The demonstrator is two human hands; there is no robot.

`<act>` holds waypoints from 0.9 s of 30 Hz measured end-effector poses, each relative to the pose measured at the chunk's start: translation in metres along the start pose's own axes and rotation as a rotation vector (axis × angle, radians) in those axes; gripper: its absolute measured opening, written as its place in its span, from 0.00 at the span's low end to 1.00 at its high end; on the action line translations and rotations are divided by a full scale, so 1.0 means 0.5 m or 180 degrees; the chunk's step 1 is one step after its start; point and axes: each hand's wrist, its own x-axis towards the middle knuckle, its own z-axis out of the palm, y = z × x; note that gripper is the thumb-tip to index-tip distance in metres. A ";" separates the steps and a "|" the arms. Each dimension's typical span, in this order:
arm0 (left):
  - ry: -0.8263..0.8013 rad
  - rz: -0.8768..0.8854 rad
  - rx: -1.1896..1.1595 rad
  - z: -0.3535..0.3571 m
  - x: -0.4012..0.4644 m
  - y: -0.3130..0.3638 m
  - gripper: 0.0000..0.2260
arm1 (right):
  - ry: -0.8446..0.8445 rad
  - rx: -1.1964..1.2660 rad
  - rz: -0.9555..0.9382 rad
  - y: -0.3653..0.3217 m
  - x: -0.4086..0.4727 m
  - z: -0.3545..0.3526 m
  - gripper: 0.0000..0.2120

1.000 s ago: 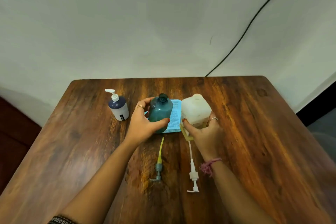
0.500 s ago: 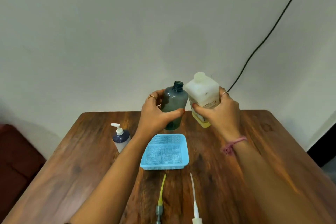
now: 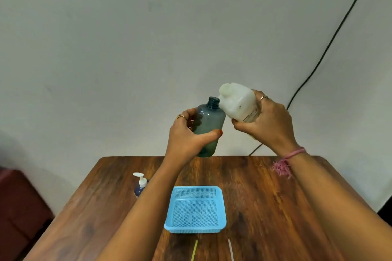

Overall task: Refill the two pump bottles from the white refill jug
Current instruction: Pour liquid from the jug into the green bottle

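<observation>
My left hand (image 3: 186, 140) grips a teal translucent bottle (image 3: 209, 125) with an open neck, held upright in the air above the table's far edge. My right hand (image 3: 266, 125) holds the white refill jug (image 3: 237, 101), tilted to the left so its spout sits just beside and above the teal bottle's mouth. I see no liquid flowing. A second pump bottle (image 3: 140, 185), dark blue with a white pump, stands on the table at the left, partly hidden by my left forearm.
A light blue mesh basket (image 3: 221, 207) sits on the wooden table (image 3: 275, 207) below my hands. The tips of two pump tubes, a yellow tube (image 3: 194, 250) and a white tube (image 3: 230, 250), show at the bottom edge. A black cable (image 3: 331, 44) runs down the wall.
Both hands lifted the teal bottle and the jug off the table into the air. The jug has tipped leftward toward the bottle's mouth. The view has shifted upward.
</observation>
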 end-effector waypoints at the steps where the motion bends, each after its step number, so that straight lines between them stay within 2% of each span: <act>1: 0.0018 0.0002 -0.0009 0.001 0.003 0.003 0.33 | -0.0002 -0.0023 -0.0035 0.002 0.007 -0.003 0.35; 12: 0.0136 -0.0006 -0.0116 0.033 0.020 0.019 0.34 | -0.0023 -0.0395 -0.0409 0.021 0.046 -0.037 0.36; 27: 0.0198 0.0017 -0.0157 0.058 0.021 0.019 0.35 | 0.0256 -0.0715 -0.0853 0.049 0.056 -0.056 0.38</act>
